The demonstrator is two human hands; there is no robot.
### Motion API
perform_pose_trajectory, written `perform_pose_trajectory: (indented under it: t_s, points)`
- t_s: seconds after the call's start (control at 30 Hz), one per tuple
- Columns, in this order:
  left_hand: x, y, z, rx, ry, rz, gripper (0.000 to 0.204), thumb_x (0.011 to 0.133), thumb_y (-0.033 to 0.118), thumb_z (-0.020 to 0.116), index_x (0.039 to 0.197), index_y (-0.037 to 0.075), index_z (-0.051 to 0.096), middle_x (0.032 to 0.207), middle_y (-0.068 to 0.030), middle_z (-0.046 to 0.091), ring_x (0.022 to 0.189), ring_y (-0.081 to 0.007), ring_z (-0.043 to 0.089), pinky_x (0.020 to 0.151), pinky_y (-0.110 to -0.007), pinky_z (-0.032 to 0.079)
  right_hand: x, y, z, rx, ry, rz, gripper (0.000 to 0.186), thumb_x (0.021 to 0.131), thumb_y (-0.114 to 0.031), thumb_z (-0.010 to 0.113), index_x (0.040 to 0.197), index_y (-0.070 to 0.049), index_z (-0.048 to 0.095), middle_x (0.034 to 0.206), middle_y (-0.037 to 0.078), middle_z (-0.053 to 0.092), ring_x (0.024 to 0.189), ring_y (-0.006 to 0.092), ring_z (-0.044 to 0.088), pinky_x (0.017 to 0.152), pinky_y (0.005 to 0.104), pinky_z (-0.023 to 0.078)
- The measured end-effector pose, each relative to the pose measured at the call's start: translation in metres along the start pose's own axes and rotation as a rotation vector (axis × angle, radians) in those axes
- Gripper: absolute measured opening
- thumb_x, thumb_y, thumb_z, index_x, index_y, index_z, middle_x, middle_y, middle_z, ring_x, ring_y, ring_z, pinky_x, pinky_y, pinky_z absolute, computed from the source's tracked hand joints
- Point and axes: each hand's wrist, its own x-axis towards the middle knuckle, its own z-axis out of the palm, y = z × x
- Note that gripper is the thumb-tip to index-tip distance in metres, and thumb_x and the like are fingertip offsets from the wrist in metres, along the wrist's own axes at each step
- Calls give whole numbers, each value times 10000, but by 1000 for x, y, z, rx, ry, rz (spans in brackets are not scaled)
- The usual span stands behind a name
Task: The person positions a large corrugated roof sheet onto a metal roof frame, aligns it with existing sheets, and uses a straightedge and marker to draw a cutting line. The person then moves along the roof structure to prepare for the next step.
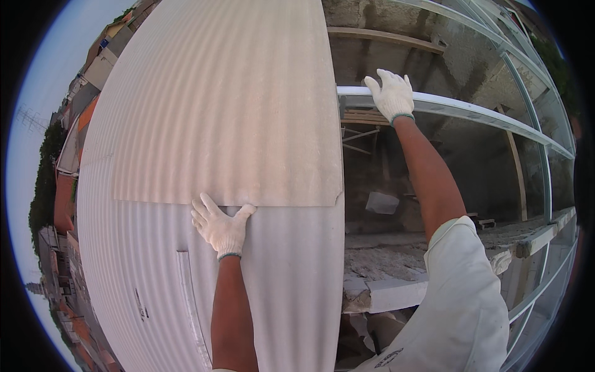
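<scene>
the upper corrugated sheet (229,111) lies straight ahead of our nearer left hand (220,228), spread open at its near edge, ridges running away from us, while our right hand (392,94) rests, fingers parted, on the white beam (465,106).

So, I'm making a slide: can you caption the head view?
Gloved left hand at the near edge of a corrugated sheet, gloved right hand on a white beam.
</scene>
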Motion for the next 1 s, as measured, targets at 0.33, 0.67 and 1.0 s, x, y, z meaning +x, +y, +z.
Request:
perform_pose_trajectory:
  t_s: [0.33, 0.67, 1.0]
  points:
    - [84, -24, 15, -99, 116, 864, 1209, 932, 1023, 692, 1669, 66, 746, 1714, -257, 716, 1680, -611, 525, 1436, -738, 362, 30, 62, 54, -175, -361, 69, 879, 1249, -759, 322, 1230, -159, 965, 1193, 180, 925, 1179, 457, 865, 1051, 591, 675]
    - [98, -17, 16, -203, 330, 797, 811, 1101, 792, 635, 1307, 55, 905, 1384, -124, 894, 1443, -487, 747, 1407, -694, 408, 36, 66, 64, -235, -363, 38, 875, 1239, -758, 315, 1392, -145, 922, 1375, 218, 890, 1312, 474, 824, 1164, 590, 622]
    - [110, 5, 6, -468, 147, 926, 408, 942, 475, 806, 982, 75, 874, 1189, -72, 890, 1059, -325, 808, 1244, -564, 581, 45, 81, 83, -257, -308, 56, 851, 1277, -664, 331, 1245, -52, 920, 1295, 298, 869, 1275, 526, 808, 1126, 640, 604]
